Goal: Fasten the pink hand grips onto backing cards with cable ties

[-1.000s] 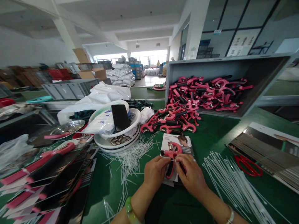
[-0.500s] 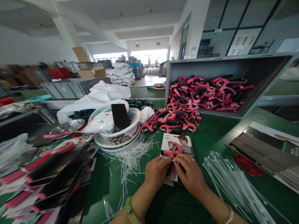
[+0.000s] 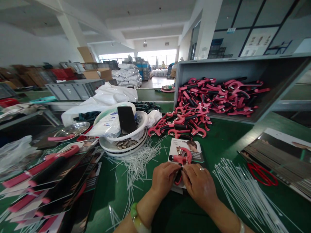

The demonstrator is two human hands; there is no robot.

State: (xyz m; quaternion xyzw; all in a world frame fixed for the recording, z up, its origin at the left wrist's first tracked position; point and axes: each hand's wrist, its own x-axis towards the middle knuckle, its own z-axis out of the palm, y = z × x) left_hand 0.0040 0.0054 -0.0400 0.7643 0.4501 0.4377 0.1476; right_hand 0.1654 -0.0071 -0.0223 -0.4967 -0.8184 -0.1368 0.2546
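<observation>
Both my left hand (image 3: 165, 181) and right hand (image 3: 198, 186) pinch the lower end of the pink-and-black hand gripper (image 3: 181, 158), its long axis pointing away from me.

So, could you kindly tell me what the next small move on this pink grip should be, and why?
I'd probably draw a tie snug around the pink-and-black hand grip against the printed card, though the fingers hide any tie. The left hand and right hand pinch together there, with loose white cable ties nearby.
</observation>
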